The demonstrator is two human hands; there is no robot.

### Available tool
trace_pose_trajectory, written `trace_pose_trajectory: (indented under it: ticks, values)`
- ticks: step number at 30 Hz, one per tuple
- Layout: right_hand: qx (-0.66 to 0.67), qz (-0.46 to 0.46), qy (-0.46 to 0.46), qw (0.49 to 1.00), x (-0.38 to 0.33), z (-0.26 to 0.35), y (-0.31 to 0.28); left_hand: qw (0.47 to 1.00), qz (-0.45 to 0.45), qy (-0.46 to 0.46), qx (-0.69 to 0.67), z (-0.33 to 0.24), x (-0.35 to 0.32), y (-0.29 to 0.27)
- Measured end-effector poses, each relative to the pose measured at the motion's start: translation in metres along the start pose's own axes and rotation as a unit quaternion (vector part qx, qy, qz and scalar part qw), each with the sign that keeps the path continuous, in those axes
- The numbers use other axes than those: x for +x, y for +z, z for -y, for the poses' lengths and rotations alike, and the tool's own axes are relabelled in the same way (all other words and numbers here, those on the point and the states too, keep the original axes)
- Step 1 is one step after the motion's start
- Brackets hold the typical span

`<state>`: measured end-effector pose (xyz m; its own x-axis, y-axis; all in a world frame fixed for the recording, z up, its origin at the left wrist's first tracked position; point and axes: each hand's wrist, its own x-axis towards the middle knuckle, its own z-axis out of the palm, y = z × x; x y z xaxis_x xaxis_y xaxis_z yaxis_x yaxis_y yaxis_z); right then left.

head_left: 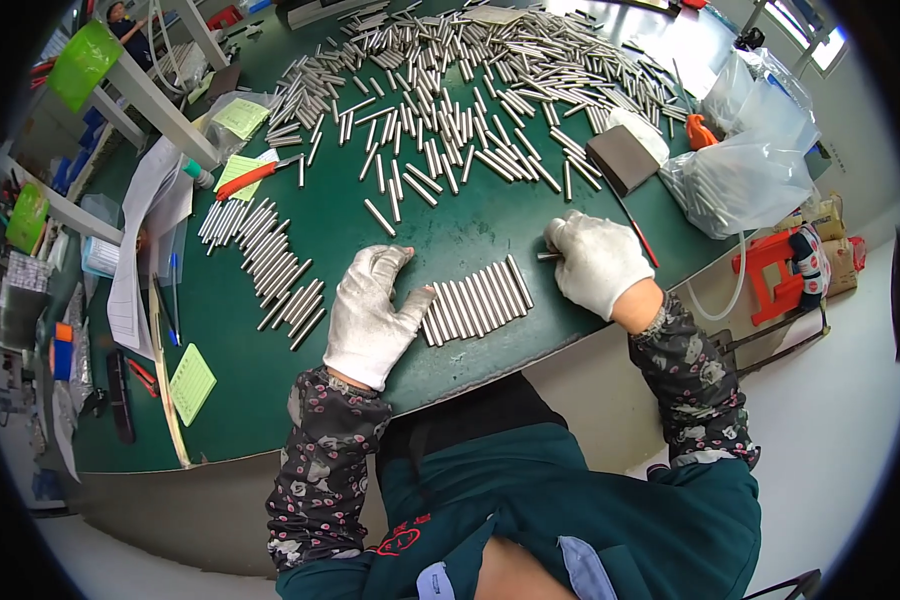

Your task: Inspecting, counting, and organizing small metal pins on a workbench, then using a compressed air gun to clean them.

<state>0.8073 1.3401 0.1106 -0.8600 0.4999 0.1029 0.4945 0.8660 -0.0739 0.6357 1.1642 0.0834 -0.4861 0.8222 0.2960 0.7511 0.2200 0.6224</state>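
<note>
We take the neat row of metal rods [477, 297] lying side by side on the green bench [450, 235] as our landmark. Our left hand [370, 315], in a white glove, rests flat against the left end of that row, fingers spread and thumb touching the nearest rod, holding nothing. Our right hand [598, 262], also gloved, sits just right of the row and above its far end, its grip pinched on a single short rod [548, 256] that pokes out leftward. Beyond the row, toward the far edge of the bench, lies a wide scatter of loose rods [450, 90]. Left of the row sits another ordered batch of rods [270, 265]. Well to the right, a clear plastic bag [755, 170] rests at the bench edge.
</note>
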Motion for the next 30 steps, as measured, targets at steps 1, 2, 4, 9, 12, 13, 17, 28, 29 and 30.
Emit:
trace_pose_trajectory:
  ticks: [1, 2, 4, 9, 12, 13, 17, 28, 29, 30]
  values:
    - [-0.001, 0.000, -0.001, 1.000, 0.000, -0.002, -0.001, 1.000, -0.001, 0.000, 0.000, 0.000, 0.000, -0.001]
    - [0.026, 0.007, -0.066, 0.997, 0.000, -0.004, -0.003, 1.000, 0.002, 0.000, -0.001, -0.001, 0.001, -0.001]
    - [0.097, 0.030, -0.164, 0.981, 0.000, -0.004, -0.002, 1.000, 0.005, 0.000, -0.002, -0.002, 0.001, -0.001]
    - [0.260, 0.009, -0.187, 0.947, 0.001, -0.002, 0.000, 1.000, 0.004, 0.000, -0.007, -0.002, 0.002, 0.000]
    - [0.160, -0.068, -0.054, 0.983, 0.006, 0.002, 0.011, 1.000, -0.005, 0.007, -0.005, -0.001, 0.003, 0.001]
    - [0.122, -0.064, -0.082, 0.987, 0.005, 0.002, 0.013, 1.000, -0.005, 0.011, -0.006, -0.001, 0.003, 0.001]
    - [0.157, -0.056, -0.156, 0.974, 0.003, 0.012, 0.014, 1.000, -0.001, 0.016, 0.007, 0.000, 0.001, 0.001]
    - [-0.030, -0.077, 0.176, 0.981, 0.052, -0.040, 0.003, 1.000, 0.013, -0.005, 0.017, -0.003, 0.002, -0.001]
    - [-0.030, -0.076, 0.175, 0.981, 0.054, -0.041, 0.003, 1.000, 0.014, -0.007, 0.017, -0.003, 0.002, -0.001]
    - [-0.016, -0.051, 0.174, 0.983, 0.057, -0.042, 0.001, 1.000, 0.013, -0.006, 0.013, -0.002, 0.003, -0.001]
